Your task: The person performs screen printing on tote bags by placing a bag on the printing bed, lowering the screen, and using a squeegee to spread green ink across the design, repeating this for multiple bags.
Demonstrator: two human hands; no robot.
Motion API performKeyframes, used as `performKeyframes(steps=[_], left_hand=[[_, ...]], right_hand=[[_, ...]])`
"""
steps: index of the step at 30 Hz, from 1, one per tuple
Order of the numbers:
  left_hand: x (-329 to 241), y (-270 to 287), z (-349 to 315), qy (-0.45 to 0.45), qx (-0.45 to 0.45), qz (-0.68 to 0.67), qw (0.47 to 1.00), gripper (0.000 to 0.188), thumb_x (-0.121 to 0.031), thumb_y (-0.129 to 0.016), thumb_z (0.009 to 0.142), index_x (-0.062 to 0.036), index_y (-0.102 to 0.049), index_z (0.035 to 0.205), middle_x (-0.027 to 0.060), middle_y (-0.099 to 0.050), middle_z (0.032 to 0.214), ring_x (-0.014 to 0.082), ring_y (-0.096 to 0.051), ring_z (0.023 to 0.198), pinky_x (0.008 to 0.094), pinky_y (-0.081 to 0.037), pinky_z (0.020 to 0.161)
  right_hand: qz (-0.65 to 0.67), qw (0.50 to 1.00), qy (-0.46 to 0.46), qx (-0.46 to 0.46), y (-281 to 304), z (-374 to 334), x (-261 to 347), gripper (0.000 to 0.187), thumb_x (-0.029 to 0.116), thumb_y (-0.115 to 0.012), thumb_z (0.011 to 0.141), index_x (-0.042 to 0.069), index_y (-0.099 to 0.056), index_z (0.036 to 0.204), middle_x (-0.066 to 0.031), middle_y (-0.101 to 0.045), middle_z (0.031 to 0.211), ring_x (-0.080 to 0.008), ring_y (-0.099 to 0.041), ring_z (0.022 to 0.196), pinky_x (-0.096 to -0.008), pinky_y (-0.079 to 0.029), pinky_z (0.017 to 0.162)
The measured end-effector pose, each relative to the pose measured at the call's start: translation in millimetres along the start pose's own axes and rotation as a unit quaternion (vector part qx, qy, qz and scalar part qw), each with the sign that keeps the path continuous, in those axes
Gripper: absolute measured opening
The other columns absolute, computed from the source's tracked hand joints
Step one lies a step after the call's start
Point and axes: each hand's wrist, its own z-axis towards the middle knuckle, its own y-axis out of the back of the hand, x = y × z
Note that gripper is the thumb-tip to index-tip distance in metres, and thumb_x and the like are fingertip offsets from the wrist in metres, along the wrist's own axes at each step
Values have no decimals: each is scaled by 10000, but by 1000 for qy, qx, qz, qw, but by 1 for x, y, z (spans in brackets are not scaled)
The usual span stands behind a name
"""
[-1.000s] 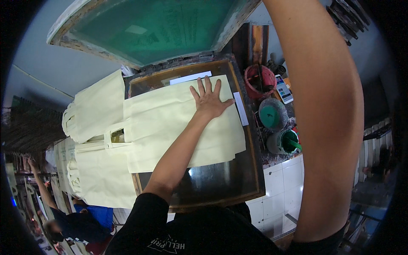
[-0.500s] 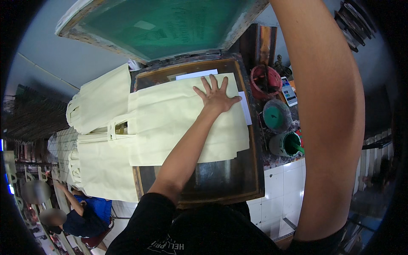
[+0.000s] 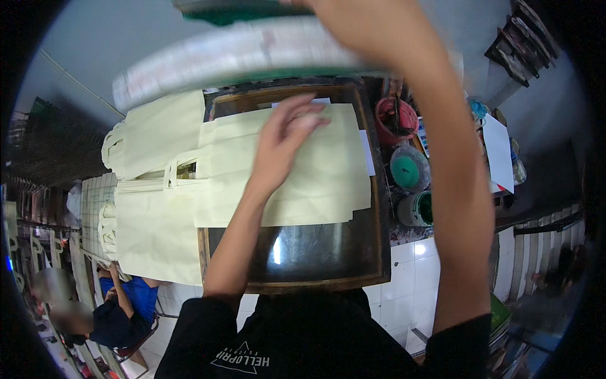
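two hands (image 3: 287, 136) at work: left lifts off cream tote bag (image 3: 315, 170), fingers loosely spread; right (image 3: 353, 25) grips screen frame (image 3: 240, 57), now swinging down.

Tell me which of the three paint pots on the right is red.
The farthest paint pot, at the top of the row; the two nearer ones hold green.

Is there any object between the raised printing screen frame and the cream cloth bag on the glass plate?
Yes. The left hand is over the cream cloth tote bag, under the blurred, green-meshed screen frame that the right hand grips. Nothing else intervenes.
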Motion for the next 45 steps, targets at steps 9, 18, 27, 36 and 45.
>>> performKeyframes(steps=[9, 18, 27, 36, 45], left_hand=[[43, 43, -232, 277, -80, -135, 948, 221, -173, -657, 990, 43, -704, 974, 149, -746, 856, 181, -699, 720, 316, -560, 693], [65, 40, -244, 323, -111, -139, 930, 273, -231, -674, 991, 13, -711, 874, 101, -720, 766, 144, -665, 670, 282, -519, 659], [62, 40, -243, 320, -96, -129, 934, 228, -174, -667, 995, 33, -702, 905, 92, -704, 748, 137, -651, 660, 279, -524, 652], [69, 45, -247, 347, -81, -139, 924, 244, -181, -674, 991, 48, -706, 916, 109, -719, 786, 154, -675, 673, 293, -557, 670], [39, 66, -242, 440, -22, -326, 836, 332, -208, -535, 1056, 43, -599, 1264, 221, -724, 1099, 261, -744, 939, 350, -606, 805]], right_hand=[[203, 978, -35, 36, -72, -216, 131, 177, 208, -668, 927, 52, -618, 995, -122, -696, 962, -318, -688, 868, -451, -548, 686], [217, 960, -39, 174, -79, -192, 115, 190, 223, -708, 909, 50, -646, 858, -126, -662, 763, -346, -660, 726, -447, -503, 614], [182, 959, 52, 213, -74, -239, 121, 130, 175, -671, 865, 83, -609, 934, -84, -664, 845, -281, -678, 827, -416, -546, 631], [130, 974, 121, 138, -180, -156, 36, 160, 207, -717, 876, 82, -631, 929, -96, -632, 785, -293, -642, 720, -424, -508, 604], [184, 937, -86, 286, -225, -16, -16, 427, 439, -714, 888, 79, -739, 1117, -223, -723, 952, -423, -680, 965, -525, -525, 831]])
